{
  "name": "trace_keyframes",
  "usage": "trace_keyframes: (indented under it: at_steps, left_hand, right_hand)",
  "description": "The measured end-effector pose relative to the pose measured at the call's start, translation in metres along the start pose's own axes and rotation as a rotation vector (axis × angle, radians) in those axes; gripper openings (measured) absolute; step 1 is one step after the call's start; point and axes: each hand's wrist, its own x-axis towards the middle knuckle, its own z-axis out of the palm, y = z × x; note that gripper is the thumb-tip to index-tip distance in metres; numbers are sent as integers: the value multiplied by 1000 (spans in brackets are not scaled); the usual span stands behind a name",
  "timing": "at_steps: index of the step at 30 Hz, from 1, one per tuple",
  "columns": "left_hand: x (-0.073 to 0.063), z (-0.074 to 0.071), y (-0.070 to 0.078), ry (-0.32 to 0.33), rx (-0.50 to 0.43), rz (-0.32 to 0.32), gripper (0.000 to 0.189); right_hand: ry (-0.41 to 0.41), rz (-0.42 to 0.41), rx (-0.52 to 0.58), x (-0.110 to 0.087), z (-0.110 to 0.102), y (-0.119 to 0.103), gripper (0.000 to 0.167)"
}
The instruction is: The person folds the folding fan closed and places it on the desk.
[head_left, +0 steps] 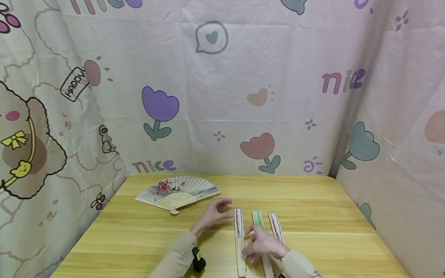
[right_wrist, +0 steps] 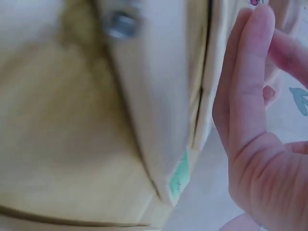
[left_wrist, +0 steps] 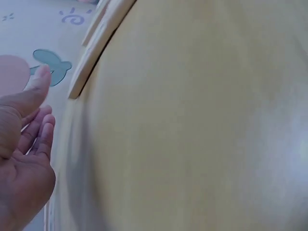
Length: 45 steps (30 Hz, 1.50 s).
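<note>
Three folded hand fans lie lengthwise on the table. The left one (head_left: 239, 231) has a white printed end, the middle one (head_left: 258, 218) a green end and the right one (head_left: 276, 227) a white end. My left hand (head_left: 213, 214), thumb and fingers apart, hovers just left of the left fan's top; nothing is in its grasp. Over the middle fan, my right hand (head_left: 263, 244) reaches toward the left fan with loosely bent fingers and holds nothing. It hides part of the middle fan. In the right wrist view, the green-ended fan (right_wrist: 154, 91) shows its rivet close to the camera.
A spread fan (head_left: 184, 193) with red blossoms lies at the table's back left. The wooden table (head_left: 330, 216) meets printed curtains (head_left: 215, 92) behind it and at both sides. A black wrist device (head_left: 198, 261) sits at my left sleeve.
</note>
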Motion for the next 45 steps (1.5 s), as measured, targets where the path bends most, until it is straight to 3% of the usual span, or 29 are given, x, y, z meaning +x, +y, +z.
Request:
trace_keyframes:
  at_steps: [7, 18, 21, 26, 34, 36, 42, 45]
  left_hand:
    - [-4, -34, 6, 42, -82, 59, 54]
    - [-23, -101, 2, 135, -49, 27, 52]
    - [-35, -120, -3, 153, -117, 27, 52]
    - [-56, -147, -15, 226, -327, 19, 58]
    - [-91, -173, -34, 327, -621, 58, 46]
    - [-97, -177, -37, 366, -691, 34, 45]
    - [-111, -183, -31, 533, -764, -206, 41]
    - [-115, -184, -29, 581, -786, -277, 40]
  right_hand:
    - [36, -68, 84, 18, 0, -13, 62]
    - [103, -143, 349, 53, 21, -26, 71]
    - [112, -145, 446, 63, 28, -29, 69]
    - [157, -137, 578, 81, 42, -31, 65]
    - [183, -112, 770, 113, 68, -34, 49]
    - [197, -94, 808, 120, 76, -36, 43]
    - [238, -70, 892, 141, 97, -40, 30]
    - [261, -68, 927, 151, 105, -42, 21]
